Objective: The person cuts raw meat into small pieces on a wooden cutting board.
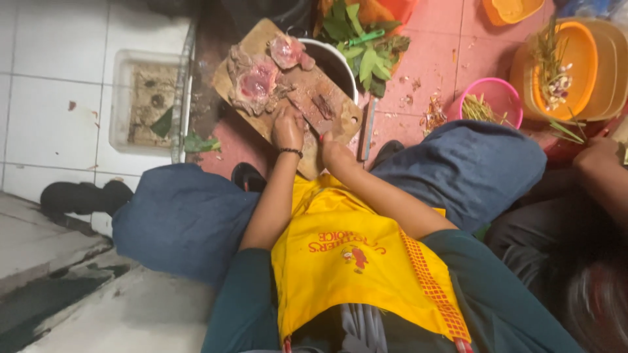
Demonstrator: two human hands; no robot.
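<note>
Hands (307,134) on wooden board (340,104) beside raw meat (256,82), white bowl (340,62) behind.

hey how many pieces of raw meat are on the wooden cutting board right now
2. A large piece lies at the left of the wooden cutting board; a smaller piece sits at its top edge. The left hand may hide smaller scraps.

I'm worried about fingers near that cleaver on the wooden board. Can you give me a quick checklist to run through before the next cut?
1. Right hand grips the cleaver handle: ok.
2. Left hand clear of the blade: not ok, it rests right beside it.
3. Wooden board steady: cannot tell; it lies partly over a white bowl.
4. Meat pieces fully on the board: ok.
5. Second person's hand away from the board: ok.
</note>
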